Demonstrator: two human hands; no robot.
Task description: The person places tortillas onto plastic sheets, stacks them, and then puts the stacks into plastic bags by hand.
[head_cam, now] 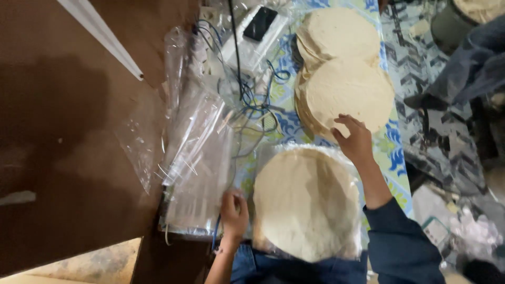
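— So where were the hands when you looked over?

— Well, the right hand (353, 138) lay flat, fingers spread a little, on the near edge of the middle stack of flatbreads (347, 93). It wasn't clamped on anything that I could see, just resting on the top round. The left hand (234, 210) was down by the person's lap, fingers curled at the left rim of the bagged flatbreads (306, 202). Whether it pinched the plastic or only touched it, I couldn't tell.

— Bagged, you said?

— Yes, a pale pile of rounds inside a clear bag, lying nearest the person, partly over the table's edge and their blue jeans. The loose stack sat just beyond it, and a farther stack (336, 32) overlapped that one at the back.

— What else was on the table?

— A heap of empty clear plastic bags (197, 158) just left of the left hand, some hanging over a brown board (63, 131). Behind them was a tangle of blue and black cables (252, 89) and a dark phone (260, 23) on a white box. All of it lay on a cloth with blue and green patterns (395, 147).

— And the sleeves?

— A dark blue sleeve (400, 242) on the right arm; the left forearm was bare.
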